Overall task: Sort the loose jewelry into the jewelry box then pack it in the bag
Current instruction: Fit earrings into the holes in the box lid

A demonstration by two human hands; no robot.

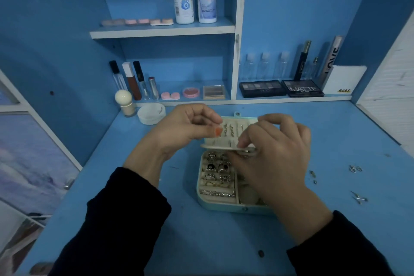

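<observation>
Nearest: dark long sleeves (125,219) are seen on both forearms, which are brought in from either side over a blue painted desk (201,242).
Box: a pale mint-green hinged jewelry box (224,206) is set on the desk straight ahead, between the forearms, judged so that both hands can reach it alike.
Facing: its opening is turned up, with the snap edge toward the person and the hinge at the far side. Opened out, its length runs away from the person. The base's own long axis is hidden by the right hand.
Contents: silver rings (216,169) are pushed into cream rolls on the left, and a silver link chain (216,192) is laid across the front slot.
Right hand: the right hand (275,154) is held over the right compartments, fingertips pinched on the end of a cream earring flap (220,147), judged to steady it level.
Left hand: the left hand (179,127) is raised just beside the upright lid (231,120), fingers curled, thumb and forefinger brought together. Whether anything is pinched cannot be told.
Unsorted: small silver loose jewelry pieces (355,168) are left on the desk well to the right.
Bag: none is seen.
Far: dark eyeshadow palettes (302,88) are lined on the back shelf.
</observation>
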